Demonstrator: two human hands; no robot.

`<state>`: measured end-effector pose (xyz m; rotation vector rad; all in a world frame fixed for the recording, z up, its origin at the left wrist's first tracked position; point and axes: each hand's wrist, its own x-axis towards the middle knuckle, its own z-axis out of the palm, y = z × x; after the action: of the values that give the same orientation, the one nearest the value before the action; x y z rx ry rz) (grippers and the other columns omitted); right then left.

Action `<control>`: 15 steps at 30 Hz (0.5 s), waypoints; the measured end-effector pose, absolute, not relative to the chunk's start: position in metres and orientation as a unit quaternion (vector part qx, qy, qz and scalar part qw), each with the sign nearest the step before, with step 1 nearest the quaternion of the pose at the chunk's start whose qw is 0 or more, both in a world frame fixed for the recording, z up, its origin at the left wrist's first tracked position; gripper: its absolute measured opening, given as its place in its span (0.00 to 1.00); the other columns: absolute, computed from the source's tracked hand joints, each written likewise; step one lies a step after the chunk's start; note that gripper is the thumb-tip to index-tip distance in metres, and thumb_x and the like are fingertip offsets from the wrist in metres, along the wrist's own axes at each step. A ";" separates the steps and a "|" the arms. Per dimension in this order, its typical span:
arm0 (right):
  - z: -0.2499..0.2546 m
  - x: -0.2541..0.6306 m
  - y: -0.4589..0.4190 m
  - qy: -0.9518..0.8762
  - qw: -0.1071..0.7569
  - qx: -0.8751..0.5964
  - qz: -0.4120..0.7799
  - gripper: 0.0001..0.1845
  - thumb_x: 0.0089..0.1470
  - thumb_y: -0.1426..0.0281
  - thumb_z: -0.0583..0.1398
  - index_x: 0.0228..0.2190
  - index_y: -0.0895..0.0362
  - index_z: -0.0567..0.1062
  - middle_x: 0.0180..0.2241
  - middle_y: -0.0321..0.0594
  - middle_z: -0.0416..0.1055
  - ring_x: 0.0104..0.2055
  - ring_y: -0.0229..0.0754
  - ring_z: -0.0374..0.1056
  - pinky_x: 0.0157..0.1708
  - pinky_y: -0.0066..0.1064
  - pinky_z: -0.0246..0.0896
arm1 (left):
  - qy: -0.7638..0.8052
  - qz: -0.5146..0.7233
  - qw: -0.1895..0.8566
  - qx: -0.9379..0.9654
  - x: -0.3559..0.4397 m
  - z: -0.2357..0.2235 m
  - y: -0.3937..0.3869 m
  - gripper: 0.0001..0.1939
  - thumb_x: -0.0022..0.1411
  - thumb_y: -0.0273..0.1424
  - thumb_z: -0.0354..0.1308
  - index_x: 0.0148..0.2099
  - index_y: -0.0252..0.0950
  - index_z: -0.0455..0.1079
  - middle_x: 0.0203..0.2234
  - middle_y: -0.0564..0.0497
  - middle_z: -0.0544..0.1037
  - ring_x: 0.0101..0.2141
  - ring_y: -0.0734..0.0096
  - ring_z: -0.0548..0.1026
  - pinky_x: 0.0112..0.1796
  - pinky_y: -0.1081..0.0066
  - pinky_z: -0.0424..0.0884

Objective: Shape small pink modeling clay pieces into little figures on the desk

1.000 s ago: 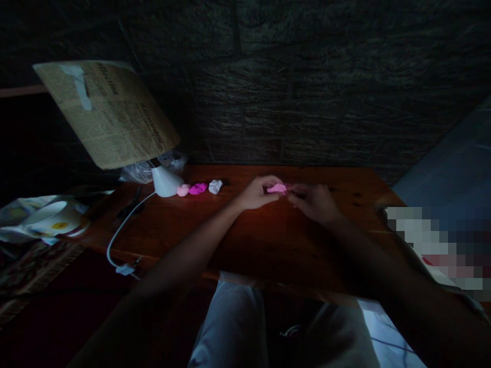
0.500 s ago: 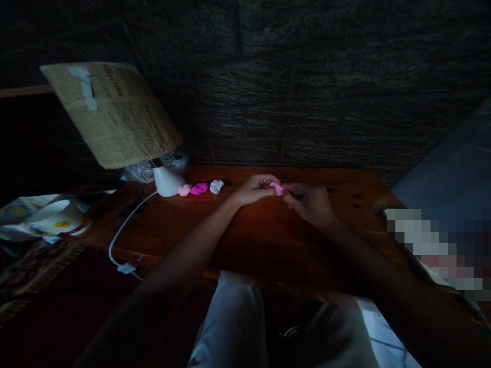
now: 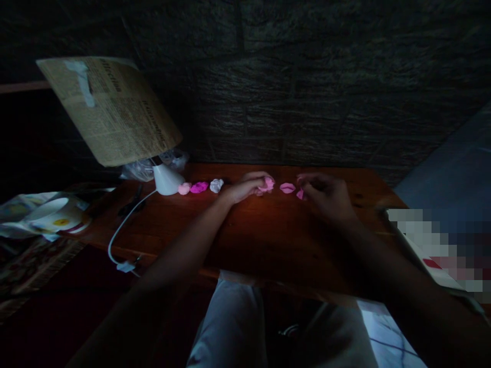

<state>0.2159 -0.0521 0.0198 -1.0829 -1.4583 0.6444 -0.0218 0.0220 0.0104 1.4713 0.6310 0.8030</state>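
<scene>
Over the table [image 3: 261,245], our left hand [image 3: 245,189] pinching a pink lump [image 3: 268,184] in its fingers, our right hand [image 3: 329,197] pinching a pink scrap [image 3: 300,194], pink disc [image 3: 287,188] between them, white lump [image 3: 217,185] farther left

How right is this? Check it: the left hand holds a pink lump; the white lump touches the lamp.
Touching is wrong: in the head view the white lump is apart from the lamp. The left hand does hold a pink lump.

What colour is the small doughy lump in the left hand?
The small doughy lump in the left hand is pink; best view: head.
</scene>
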 end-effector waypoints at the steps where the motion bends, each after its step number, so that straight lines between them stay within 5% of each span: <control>1: 0.021 0.216 -0.052 -0.624 0.574 -0.453 0.276 0.13 0.51 0.60 0.68 0.36 0.54 0.83 0.31 0.41 0.82 0.25 0.40 0.74 0.26 0.33 0.73 | 0.293 0.341 0.598 0.663 -0.021 0.009 0.023 0.09 0.53 0.28 0.59 0.39 0.34 0.73 0.26 0.53 0.75 0.25 0.78 0.68 0.28 0.75 0.61; 8: 0.023 0.227 -0.045 -0.563 0.607 -0.491 0.271 0.17 0.49 0.56 0.71 0.36 0.54 0.84 0.28 0.40 0.81 0.25 0.42 0.75 0.26 0.33 0.72 | 0.314 0.328 0.405 0.794 -0.015 -0.006 0.030 0.06 0.63 0.27 0.55 0.39 0.33 0.74 0.34 0.49 0.79 0.33 0.75 0.74 0.37 0.72 0.69; 15: 0.021 0.236 -0.038 -0.571 0.586 -0.508 0.271 0.16 0.49 0.55 0.71 0.34 0.54 0.83 0.28 0.41 0.81 0.24 0.41 0.74 0.25 0.32 0.71 | 0.340 0.294 0.244 0.859 -0.019 -0.005 0.026 0.11 0.69 0.35 0.56 0.40 0.35 0.77 0.35 0.47 0.81 0.35 0.69 0.76 0.38 0.68 0.69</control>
<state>0.2356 -0.0381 0.0207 -1.1846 -1.3307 0.6309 -0.0194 0.0264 -0.0052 2.3468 0.9272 0.8018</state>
